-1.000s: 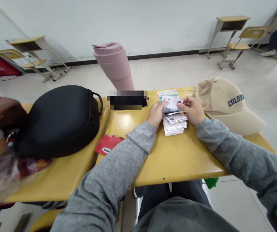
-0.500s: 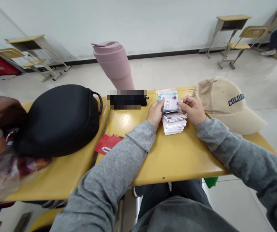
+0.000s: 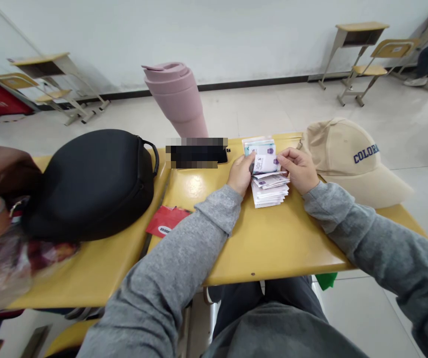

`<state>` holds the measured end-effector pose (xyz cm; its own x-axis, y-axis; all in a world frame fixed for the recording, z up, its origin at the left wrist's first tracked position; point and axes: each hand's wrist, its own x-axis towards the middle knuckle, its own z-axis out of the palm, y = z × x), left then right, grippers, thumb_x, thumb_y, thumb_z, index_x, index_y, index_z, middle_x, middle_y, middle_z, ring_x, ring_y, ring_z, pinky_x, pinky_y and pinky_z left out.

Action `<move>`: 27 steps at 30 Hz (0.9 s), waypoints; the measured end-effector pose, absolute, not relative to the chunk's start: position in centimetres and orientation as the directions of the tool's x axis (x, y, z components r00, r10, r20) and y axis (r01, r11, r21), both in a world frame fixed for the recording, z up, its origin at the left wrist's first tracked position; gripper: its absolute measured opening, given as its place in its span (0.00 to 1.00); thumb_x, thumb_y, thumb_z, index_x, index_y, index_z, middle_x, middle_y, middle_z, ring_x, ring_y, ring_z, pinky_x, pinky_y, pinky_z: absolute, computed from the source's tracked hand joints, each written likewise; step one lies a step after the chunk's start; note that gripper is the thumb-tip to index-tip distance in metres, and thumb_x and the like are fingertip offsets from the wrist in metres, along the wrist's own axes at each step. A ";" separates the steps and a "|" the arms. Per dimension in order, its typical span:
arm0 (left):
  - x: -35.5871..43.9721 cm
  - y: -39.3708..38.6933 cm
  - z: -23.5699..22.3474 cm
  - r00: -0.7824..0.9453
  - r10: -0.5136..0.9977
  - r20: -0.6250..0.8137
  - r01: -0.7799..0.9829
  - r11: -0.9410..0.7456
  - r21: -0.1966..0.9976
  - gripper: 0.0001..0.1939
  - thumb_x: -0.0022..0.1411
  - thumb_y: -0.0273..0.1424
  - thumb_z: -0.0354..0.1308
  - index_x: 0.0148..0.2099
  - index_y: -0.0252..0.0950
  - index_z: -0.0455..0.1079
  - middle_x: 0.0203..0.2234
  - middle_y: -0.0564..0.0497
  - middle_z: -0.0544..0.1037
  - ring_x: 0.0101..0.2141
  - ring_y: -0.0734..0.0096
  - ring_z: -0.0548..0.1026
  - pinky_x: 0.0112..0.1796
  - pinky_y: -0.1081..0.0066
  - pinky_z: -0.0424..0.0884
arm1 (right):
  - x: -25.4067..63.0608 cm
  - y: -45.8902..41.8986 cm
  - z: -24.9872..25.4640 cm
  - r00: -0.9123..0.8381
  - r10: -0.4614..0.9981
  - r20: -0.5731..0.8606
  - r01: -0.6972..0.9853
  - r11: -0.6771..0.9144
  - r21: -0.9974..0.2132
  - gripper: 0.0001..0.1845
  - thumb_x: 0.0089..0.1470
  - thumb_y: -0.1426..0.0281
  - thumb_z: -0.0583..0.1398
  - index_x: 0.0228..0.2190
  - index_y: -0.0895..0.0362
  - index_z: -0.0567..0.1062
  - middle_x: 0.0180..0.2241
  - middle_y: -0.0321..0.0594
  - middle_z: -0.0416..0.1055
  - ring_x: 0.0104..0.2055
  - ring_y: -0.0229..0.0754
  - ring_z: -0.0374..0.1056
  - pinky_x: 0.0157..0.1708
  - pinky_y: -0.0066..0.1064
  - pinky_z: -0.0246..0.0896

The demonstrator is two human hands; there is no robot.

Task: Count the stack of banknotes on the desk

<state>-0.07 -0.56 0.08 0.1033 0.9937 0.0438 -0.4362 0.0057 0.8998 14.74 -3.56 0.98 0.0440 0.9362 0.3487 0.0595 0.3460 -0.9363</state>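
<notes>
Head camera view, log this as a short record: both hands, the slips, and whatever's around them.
Left hand: holds the printed slips, thumb on top
Right hand: at the slips' right edge, grip unclear
Slips: overlapping, spread toward the person
Surface: yellow desk
Beige cap: beyond the right hand, to its right
Pink tumbler: behind a pixelated dark object
Red packet: near the desk's left edge

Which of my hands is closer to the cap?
Right. Your right hand is just beside the cap; your left hand is farther off, at the left edge of the paper slips.
</notes>
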 end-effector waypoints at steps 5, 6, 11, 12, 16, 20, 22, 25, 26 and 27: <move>-0.1 -0.5 0.1 0.103 0.994 0.034 -0.427 0.013 0.904 0.12 0.50 0.39 0.61 0.28 0.34 0.71 0.26 0.51 0.78 0.33 0.68 0.76 0.38 0.69 0.68 | 14.8 -3.6 1.0 0.046 0.935 0.352 0.078 0.348 -0.934 0.19 0.46 0.53 0.61 0.22 0.56 0.67 0.15 0.29 0.58 0.17 0.31 0.53 0.17 0.26 0.47; -0.1 -0.6 0.2 0.107 0.994 0.032 -0.431 0.017 0.902 0.12 0.50 0.39 0.61 0.29 0.34 0.71 0.26 0.51 0.78 0.33 0.68 0.76 0.38 0.69 0.68 | 14.8 -3.5 1.0 0.046 0.933 0.356 0.081 0.352 -0.933 0.19 0.47 0.53 0.61 0.22 0.56 0.67 0.15 0.30 0.58 0.17 0.31 0.53 0.17 0.26 0.47; 0.0 -0.9 0.5 0.122 0.992 0.017 -0.474 0.043 0.880 0.11 0.50 0.38 0.62 0.29 0.34 0.71 0.28 0.49 0.79 0.34 0.67 0.76 0.40 0.67 0.69 | 14.9 -3.5 0.9 0.034 0.932 0.360 0.094 0.356 -0.930 0.19 0.47 0.53 0.61 0.22 0.55 0.67 0.15 0.30 0.58 0.18 0.32 0.53 0.17 0.27 0.48; 0.0 -1.0 0.6 0.118 0.993 0.012 -0.476 0.046 0.878 0.11 0.50 0.38 0.62 0.29 0.34 0.71 0.28 0.49 0.79 0.34 0.67 0.77 0.40 0.67 0.69 | 14.9 -3.5 0.9 0.031 0.933 0.358 0.094 0.354 -0.931 0.19 0.47 0.52 0.61 0.22 0.55 0.67 0.15 0.30 0.58 0.17 0.32 0.53 0.17 0.27 0.48; 0.0 -1.1 0.5 0.099 0.995 0.014 -0.461 0.033 0.887 0.11 0.50 0.38 0.62 0.29 0.34 0.71 0.27 0.50 0.79 0.32 0.67 0.76 0.39 0.67 0.69 | 15.0 -3.5 0.8 0.019 0.936 0.351 0.088 0.348 -0.933 0.19 0.47 0.52 0.60 0.22 0.55 0.67 0.14 0.30 0.57 0.17 0.32 0.52 0.17 0.27 0.47; -0.1 -0.8 0.3 0.121 0.992 0.027 -0.463 0.032 0.886 0.12 0.50 0.38 0.62 0.30 0.33 0.72 0.27 0.50 0.79 0.34 0.66 0.76 0.40 0.67 0.69 | 14.9 -3.5 0.9 0.010 0.935 0.355 0.081 0.353 -0.932 0.18 0.48 0.53 0.60 0.23 0.55 0.69 0.13 0.30 0.58 0.16 0.32 0.51 0.17 0.27 0.46; -0.1 -0.6 0.2 0.129 0.991 0.024 -0.472 0.040 0.881 0.12 0.49 0.38 0.62 0.31 0.33 0.71 0.27 0.50 0.78 0.35 0.66 0.76 0.41 0.66 0.68 | 14.9 -3.6 1.0 -0.003 0.936 0.352 0.074 0.351 -0.933 0.19 0.50 0.53 0.59 0.23 0.56 0.70 0.14 0.31 0.60 0.16 0.31 0.52 0.17 0.27 0.46; -0.1 -0.5 0.1 0.127 0.992 0.021 -0.488 0.045 0.872 0.13 0.49 0.38 0.63 0.31 0.33 0.71 0.27 0.49 0.78 0.36 0.64 0.77 0.42 0.65 0.68 | 14.8 -3.6 1.1 -0.012 0.942 0.336 0.070 0.336 -0.939 0.20 0.50 0.52 0.58 0.23 0.56 0.69 0.16 0.33 0.64 0.16 0.31 0.51 0.17 0.27 0.45; -0.1 -0.5 0.2 0.132 0.991 0.023 -0.495 0.045 0.868 0.13 0.48 0.38 0.63 0.32 0.33 0.71 0.28 0.49 0.79 0.36 0.64 0.77 0.43 0.64 0.68 | 14.8 -3.6 1.0 -0.003 0.943 0.332 0.078 0.331 -0.940 0.20 0.50 0.52 0.59 0.22 0.57 0.69 0.16 0.33 0.64 0.16 0.31 0.51 0.17 0.27 0.45; 0.0 -0.6 0.2 0.141 0.990 0.028 -0.499 0.047 0.865 0.13 0.48 0.38 0.63 0.32 0.33 0.72 0.28 0.49 0.79 0.36 0.63 0.77 0.43 0.64 0.68 | 14.8 -3.5 1.0 0.010 0.944 0.329 0.092 0.326 -0.941 0.20 0.49 0.52 0.60 0.21 0.57 0.68 0.15 0.32 0.63 0.16 0.30 0.51 0.17 0.27 0.46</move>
